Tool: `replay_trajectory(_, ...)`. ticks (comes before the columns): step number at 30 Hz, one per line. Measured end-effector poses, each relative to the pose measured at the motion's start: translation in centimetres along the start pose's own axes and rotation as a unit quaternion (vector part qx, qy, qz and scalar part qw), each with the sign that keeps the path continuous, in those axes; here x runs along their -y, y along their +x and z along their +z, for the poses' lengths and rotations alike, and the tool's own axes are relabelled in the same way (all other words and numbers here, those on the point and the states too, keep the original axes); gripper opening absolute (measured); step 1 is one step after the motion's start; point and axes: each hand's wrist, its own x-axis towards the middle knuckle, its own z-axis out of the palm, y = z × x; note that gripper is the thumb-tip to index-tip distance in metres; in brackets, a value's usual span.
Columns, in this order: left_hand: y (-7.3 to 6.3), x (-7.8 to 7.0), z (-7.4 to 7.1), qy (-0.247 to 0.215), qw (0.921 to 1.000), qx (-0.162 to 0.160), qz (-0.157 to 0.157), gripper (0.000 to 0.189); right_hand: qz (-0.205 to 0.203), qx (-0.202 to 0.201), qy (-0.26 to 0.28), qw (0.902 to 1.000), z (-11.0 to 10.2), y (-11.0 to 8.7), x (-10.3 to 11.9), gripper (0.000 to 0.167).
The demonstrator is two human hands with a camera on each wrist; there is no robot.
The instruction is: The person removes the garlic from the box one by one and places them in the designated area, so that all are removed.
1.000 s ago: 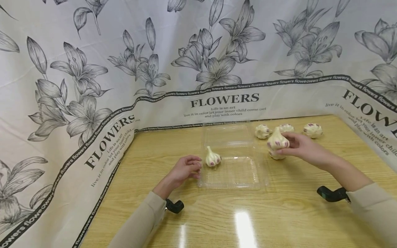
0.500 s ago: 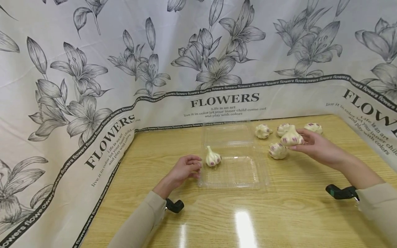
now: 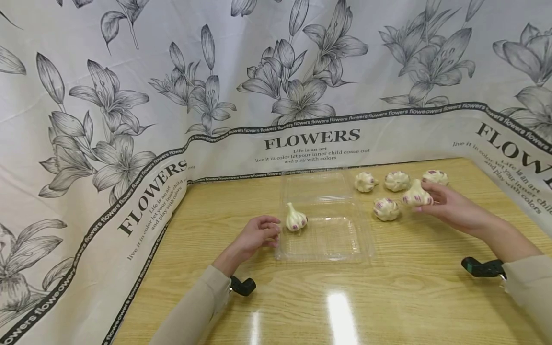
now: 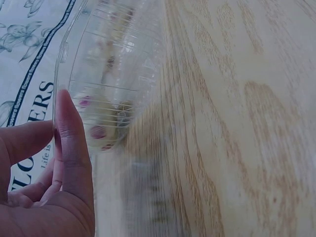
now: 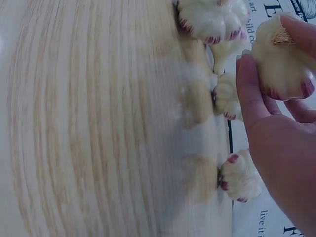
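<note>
My right hand (image 3: 457, 211) grips a garlic bulb (image 3: 417, 194) with its neck up, at the right of the table. In the right wrist view the fingers and thumb close around this white, purple-streaked bulb, with its root end showing. My left hand (image 3: 256, 235) pinches the left rim of a clear plastic clamshell box (image 3: 329, 258) between thumb and finger, as the left wrist view shows. The box lies with its lid (image 3: 316, 187) folded back. Inside the tray, at its left, one garlic bulb (image 3: 296, 219) stands with its neck up.
Several loose bulbs lie to the box's right: one garlic bulb (image 3: 385, 210) nearest, then a back row of bulbs (image 3: 396, 181). Flower-printed cloth (image 3: 310, 148) walls the back and sides of the wooden table (image 3: 293, 297).
My right hand has moved right with its garlic bulb, away from the box, uncovering the bulb near the box's right edge. The left hand and the box have stayed put.
</note>
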Motion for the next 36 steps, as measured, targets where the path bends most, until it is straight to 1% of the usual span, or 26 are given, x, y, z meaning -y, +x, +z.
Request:
replay_trajectory(2,0.0,0.0,0.0,0.001,1.0,0.0,0.001,0.034,0.009,-0.001,-0.01,0.9999,-0.2,-0.1,-0.3,0.095)
replay_trajectory(5,0.0,0.1,0.0,0.001,1.0,0.0,0.001,0.034,0.022,-0.004,-0.039,0.999,-0.4,-0.1,-0.6,0.093)
replay_trajectory(10,0.0,0.0,0.0,-0.001,1.0,0.002,0.002,0.035,0.033,-0.003,-0.076,0.9965,-0.8,-0.1,-1.2,0.09)
replay_trajectory(13,0.0,0.0,0.0,-0.002,1.0,0.002,0.001,0.035,0.045,-0.005,-0.115,0.9923,-1.1,-0.1,-1.5,0.091)
replay_trajectory(16,0.0,0.0,0.0,-0.001,1.0,0.001,-0.001,0.036,0.055,-0.007,-0.163,0.9851,-1.4,-0.1,-1.5,0.091)
replay_trajectory(20,0.0,0.1,0.0,0.001,1.0,0.002,-0.001,0.037,0.056,-0.009,-0.201,0.9779,-1.4,-0.1,-1.2,0.088)
replay_trajectory(26,0.0,0.2,0.0,0.0,1.0,0.001,-0.003,0.036,0.065,-0.012,-0.236,0.9696,-1.4,0.5,-0.4,0.083)
replay_trajectory(29,0.0,0.2,0.0,0.001,1.0,0.001,-0.002,0.036,0.073,-0.011,-0.235,0.9691,-1.3,0.6,-0.1,0.083)
replay_trajectory(32,0.0,0.2,0.0,0.003,1.0,0.002,0.001,0.036,0.077,-0.014,-0.233,0.9694,-1.2,0.7,0.0,0.08)
replay_trajectory(36,0.0,0.3,0.0,0.001,1.0,0.002,-0.001,0.037,0.083,-0.022,-0.245,0.9658,-1.0,0.6,0.1,0.077)
